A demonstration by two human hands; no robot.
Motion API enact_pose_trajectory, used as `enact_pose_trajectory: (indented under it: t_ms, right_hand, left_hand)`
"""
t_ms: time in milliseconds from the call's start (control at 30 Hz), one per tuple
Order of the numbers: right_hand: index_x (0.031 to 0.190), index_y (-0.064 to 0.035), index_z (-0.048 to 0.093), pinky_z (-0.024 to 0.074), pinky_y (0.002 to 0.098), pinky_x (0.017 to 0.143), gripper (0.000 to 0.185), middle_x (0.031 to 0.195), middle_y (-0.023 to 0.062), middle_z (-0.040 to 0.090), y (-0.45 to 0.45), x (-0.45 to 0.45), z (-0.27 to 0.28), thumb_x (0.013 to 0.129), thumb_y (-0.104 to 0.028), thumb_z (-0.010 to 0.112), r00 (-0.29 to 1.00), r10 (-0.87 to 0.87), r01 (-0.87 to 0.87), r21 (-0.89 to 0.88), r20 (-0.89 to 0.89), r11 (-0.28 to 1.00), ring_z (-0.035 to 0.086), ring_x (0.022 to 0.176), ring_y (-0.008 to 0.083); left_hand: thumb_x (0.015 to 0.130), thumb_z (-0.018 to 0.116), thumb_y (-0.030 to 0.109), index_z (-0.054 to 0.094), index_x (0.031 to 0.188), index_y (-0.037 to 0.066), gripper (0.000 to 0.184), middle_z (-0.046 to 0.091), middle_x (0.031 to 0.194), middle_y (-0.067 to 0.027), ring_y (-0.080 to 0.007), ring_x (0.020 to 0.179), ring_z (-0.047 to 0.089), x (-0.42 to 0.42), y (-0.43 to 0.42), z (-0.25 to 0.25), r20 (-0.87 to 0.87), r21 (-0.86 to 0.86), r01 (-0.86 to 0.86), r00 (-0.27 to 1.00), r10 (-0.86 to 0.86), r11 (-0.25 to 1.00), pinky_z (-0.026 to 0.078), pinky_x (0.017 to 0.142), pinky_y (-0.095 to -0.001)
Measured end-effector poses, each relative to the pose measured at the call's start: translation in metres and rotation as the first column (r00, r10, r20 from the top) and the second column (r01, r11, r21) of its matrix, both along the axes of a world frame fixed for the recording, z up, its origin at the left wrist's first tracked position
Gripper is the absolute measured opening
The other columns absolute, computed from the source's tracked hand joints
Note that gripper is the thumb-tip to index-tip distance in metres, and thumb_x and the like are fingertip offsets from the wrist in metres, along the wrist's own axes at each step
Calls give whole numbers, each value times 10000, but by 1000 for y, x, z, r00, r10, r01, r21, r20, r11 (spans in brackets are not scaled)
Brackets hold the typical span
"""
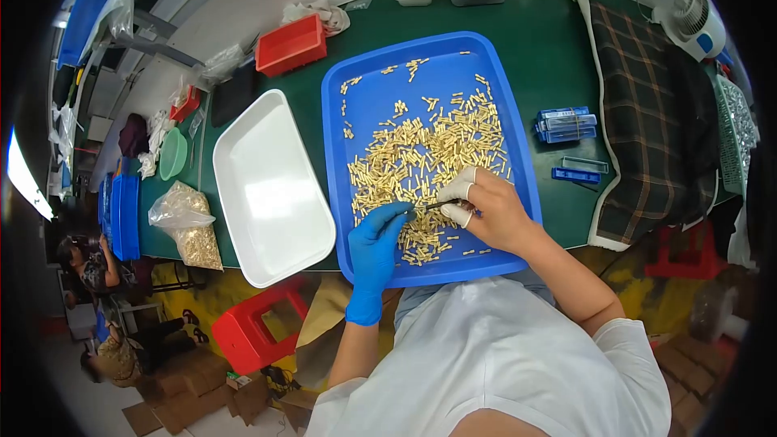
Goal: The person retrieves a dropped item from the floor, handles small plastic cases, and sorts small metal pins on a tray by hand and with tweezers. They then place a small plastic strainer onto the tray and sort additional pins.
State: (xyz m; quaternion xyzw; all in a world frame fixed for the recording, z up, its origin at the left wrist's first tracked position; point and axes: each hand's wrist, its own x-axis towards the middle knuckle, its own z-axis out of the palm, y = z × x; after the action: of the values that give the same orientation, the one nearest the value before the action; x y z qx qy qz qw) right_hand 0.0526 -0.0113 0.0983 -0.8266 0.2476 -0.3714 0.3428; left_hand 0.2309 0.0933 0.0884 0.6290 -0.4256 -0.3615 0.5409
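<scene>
In the head view, a large blue tray (519, 154) holds many small brass-coloured metal pins (453, 142), heaped mostly in its middle and near half. Over the near part of the heap, my left hand (375, 247) wears a blue glove, its thumb and forefinger pinched together. What sits in that pinch is too small to make out. My right hand (494, 210) has white finger cots on the thumb and forefinger. It grips a thin dark tool (437, 205) whose tip points left and meets the left fingertips. The tool's kind cannot be told.
Left of the blue tray lies a white tray (271, 186), with a bag of brass-coloured pieces (197, 235) beyond it. A red bin (291, 44) stands behind. On the right are small blue boxes (566, 125), a plaid cloth (647, 121) and a fan (692, 16).
</scene>
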Motion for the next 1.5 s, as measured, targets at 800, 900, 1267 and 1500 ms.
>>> enact_pose_trajectory:
  t_ms: [800, 900, 1267, 1500]
  right_hand:
    - [850, -70, 634, 475, 324, 622, 171, 818, 60, 568, 1, 0, 1, 698, -55, 710, 1000, 24, -25, -35, -10, 999, 578, 765, 225]
    - [847, -67, 632, 475, 326, 621, 163, 807, 59, 568, 0, 1, 0, 703, -59, 708, 1000, 23, -23, -7, 0, 1000, 578, 753, 227]
    - [778, -36, 614, 448, 376, 564, 143, 690, 109, 562, 5, -2, -11, 778, -163, 678, 967, 3, 0, 13, -253, 1000, 569, 652, 288]
    - [763, -39, 606, 441, 399, 545, 150, 693, 114, 574, 7, 5, -6, 782, -171, 675, 996, 48, -43, 68, -75, 997, 572, 649, 296]
  left_hand:
    - [814, 575, -88, 550, 1195, 28, 399, 585, 1006, -44, -123, 924, 561, -2, 0, 0, 94, 25, 63, 993, -65, 998, 457, 829, -246]
    - [805, 581, -93, 555, 1191, 32, 406, 583, 1003, -42, -124, 923, 559, -2, -1, 0, 126, 8, 77, 989, -77, 997, 451, 837, -248]
    - [779, 589, -106, 567, 1168, 25, 411, 582, 963, -49, -126, 902, 558, -5, -1, 3, 235, -26, 105, 967, -96, 994, 444, 822, -255]
    - [772, 591, -106, 567, 1168, 27, 418, 582, 957, -51, -131, 887, 557, -7, -1, 5, 251, -40, 112, 963, -98, 993, 446, 815, -256]
